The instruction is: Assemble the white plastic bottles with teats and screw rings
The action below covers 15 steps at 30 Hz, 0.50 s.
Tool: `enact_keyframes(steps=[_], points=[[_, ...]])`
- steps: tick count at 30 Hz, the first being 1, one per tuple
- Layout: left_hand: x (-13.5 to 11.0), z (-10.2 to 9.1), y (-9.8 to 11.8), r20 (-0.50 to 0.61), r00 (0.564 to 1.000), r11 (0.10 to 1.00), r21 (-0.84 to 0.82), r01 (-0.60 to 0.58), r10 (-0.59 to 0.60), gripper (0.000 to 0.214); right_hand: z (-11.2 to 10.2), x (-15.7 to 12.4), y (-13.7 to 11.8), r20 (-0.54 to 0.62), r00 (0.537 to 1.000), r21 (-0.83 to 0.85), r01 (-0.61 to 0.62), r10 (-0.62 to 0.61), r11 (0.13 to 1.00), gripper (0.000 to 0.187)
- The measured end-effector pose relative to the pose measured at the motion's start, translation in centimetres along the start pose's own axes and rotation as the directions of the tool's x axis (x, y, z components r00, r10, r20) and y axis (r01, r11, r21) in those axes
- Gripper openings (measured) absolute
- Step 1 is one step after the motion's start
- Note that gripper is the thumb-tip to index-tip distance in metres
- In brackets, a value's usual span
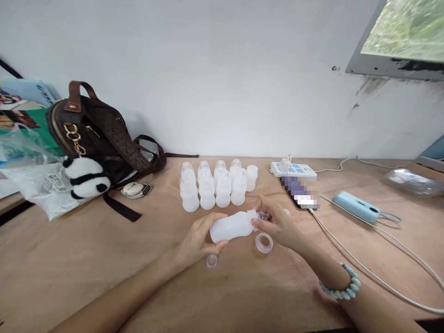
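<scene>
My left hand (198,237) is wrapped around the lower end of a milky-white baby bottle (231,227), tilted nearly on its side with its neck to the right. At that neck, my right hand (277,223) pinches a translucent collar, with a clear teat (263,216) sticking out between the fingers. Below the right hand a loose translucent ring (264,243) lies on the table. A small clear teat-like piece (211,261) rests under my left hand. Behind the right hand another clear piece (287,212) is partly hidden.
Several capped baby bottles (223,189) stand in rows behind my hands, beside an uncapped one (251,178). To the right are a power strip (294,169), a phone (298,192), a blue device (357,206) and a white cable (360,274). A backpack (93,125) and smartwatch (136,189) sit left.
</scene>
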State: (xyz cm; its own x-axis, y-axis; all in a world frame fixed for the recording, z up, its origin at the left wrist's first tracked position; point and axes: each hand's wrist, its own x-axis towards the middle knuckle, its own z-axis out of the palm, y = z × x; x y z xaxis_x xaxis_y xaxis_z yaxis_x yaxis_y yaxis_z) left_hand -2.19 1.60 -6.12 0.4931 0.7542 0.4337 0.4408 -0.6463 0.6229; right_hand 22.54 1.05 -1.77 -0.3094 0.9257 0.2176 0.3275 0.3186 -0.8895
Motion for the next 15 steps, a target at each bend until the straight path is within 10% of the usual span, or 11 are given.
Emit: enact_keyframes(steps=[15], points=[[0.9,-0.2,0.4,0.102,0.979,0.959,-0.206,0.193,-0.175,0.045,1.6,0.5,1.0,-0.014,0.998,0.253,0.07,-0.069,0.965,0.042]])
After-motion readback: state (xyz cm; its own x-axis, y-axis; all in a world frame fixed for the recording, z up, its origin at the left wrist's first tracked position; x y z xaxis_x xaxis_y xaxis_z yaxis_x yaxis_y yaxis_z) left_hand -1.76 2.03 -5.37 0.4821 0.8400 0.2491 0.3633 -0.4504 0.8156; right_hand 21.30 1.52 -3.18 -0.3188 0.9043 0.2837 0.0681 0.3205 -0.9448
